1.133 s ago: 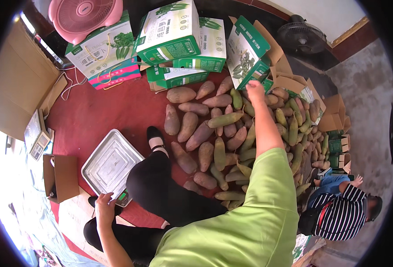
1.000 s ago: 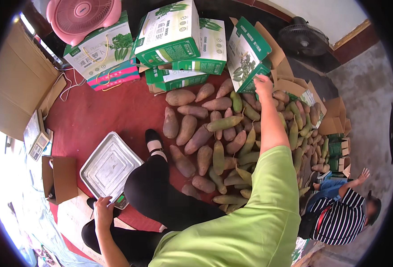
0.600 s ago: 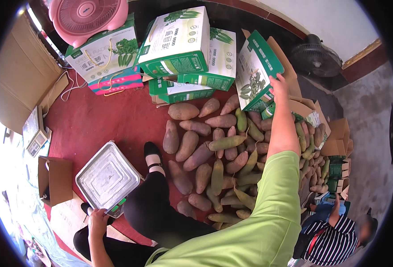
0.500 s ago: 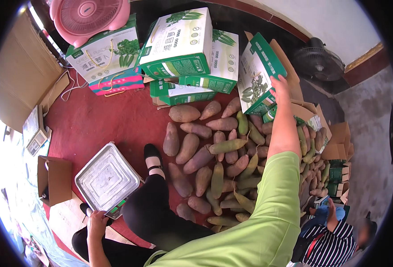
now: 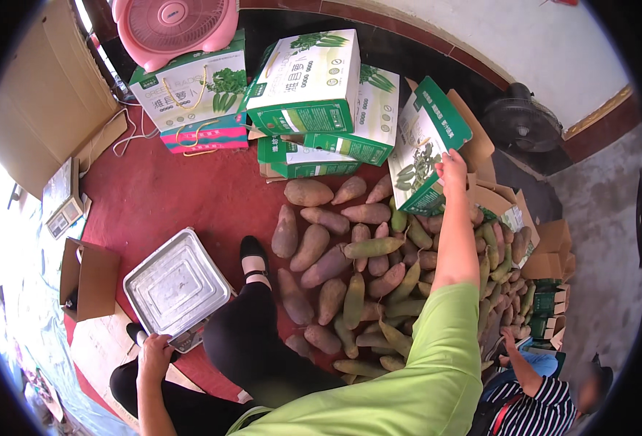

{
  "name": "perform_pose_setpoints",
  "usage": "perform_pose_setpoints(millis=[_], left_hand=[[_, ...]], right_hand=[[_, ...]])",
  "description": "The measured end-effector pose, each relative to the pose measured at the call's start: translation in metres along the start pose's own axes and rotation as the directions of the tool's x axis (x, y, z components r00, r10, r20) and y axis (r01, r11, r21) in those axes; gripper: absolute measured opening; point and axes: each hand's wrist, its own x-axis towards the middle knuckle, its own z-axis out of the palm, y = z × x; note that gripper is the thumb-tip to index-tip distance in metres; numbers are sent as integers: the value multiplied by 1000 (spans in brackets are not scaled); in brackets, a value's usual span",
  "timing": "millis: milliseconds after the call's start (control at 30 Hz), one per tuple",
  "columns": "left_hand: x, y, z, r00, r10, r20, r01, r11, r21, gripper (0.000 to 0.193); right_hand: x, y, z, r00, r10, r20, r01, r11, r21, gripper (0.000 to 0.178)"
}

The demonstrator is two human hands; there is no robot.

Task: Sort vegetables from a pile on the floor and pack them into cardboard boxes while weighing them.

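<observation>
My right hand [image 5: 451, 169] reaches far forward, its fingers curled on the right side of an upright white and green carton [image 5: 424, 154] with a radish picture and a cord handle. Below that carton lies a spread of long radishes [image 5: 371, 248], some green and some dull purple-brown. My left hand [image 5: 156, 354] is low at the left, by the near edge of a scale [image 5: 178, 285] with a metal tray top. Its fingers are bent together, and whatever they hold is hidden. Nothing lies on the scale's tray.
More radish cartons [image 5: 305, 83] are stacked at the back. A pink fan [image 5: 175, 25] sits on a carton at the back left, a black fan [image 5: 522, 120] at the right. A brown box [image 5: 90, 280] stands left of the scale. Another person [image 5: 528, 403] works at the lower right.
The whole view has shifted slightly. My right hand has come down along the carton's side, and its spread fingers have curled in. My left hand stays by the scale.
</observation>
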Motion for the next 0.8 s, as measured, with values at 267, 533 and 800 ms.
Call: perform_pose_setpoints(millis=[267,533,800], left_hand=[[-12,0,-6,996,66,-65,-66,998,6,26],[-16,-8,-7,995,90,-42,-91,996,-26,28],[-29,-15,-14,983,146,-115,-159,980,-116,31]], right_hand=[[-147,-7,-95,925,-248,-287,259,966,-1,28],[-239,48,-152,893,-321,-314,315,946,-71,21],[-243,17,-120,947,-314,-67,283,916,-286,11]])
